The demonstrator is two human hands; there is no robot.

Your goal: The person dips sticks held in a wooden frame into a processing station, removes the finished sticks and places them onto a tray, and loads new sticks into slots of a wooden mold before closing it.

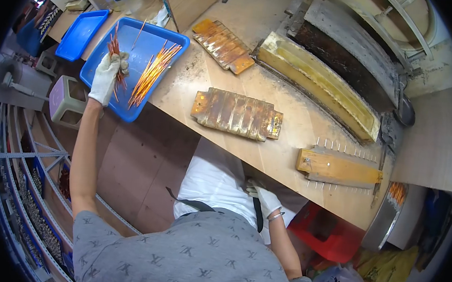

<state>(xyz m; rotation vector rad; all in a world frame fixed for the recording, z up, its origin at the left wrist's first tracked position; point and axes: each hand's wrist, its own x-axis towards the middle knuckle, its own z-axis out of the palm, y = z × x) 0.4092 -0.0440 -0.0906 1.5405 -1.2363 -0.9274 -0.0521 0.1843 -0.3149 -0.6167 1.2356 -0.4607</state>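
Observation:
My left hand (107,74), in a white glove, is closed round a bundle of thin copper-coloured rods (114,44) over the left part of a blue tray (129,114). Beside it in the tray lies a spread pile of similar shiny rods (154,74), and a single rod (138,34) lies near the back rim. My right hand (265,197), gloved too, hangs below the table's front edge, close to my white-clothed lap and a dark strap (258,213). Its fingers are bent, and whether they hold anything is not clear.
On the wooden table (174,93) are two ribbed amber blocks (237,114) (224,45), a pinned block (339,167) and a long yellowish trough (319,84). A second blue tray (82,34) stands at the left. Below are a red bin (327,229) and a stool (67,101).

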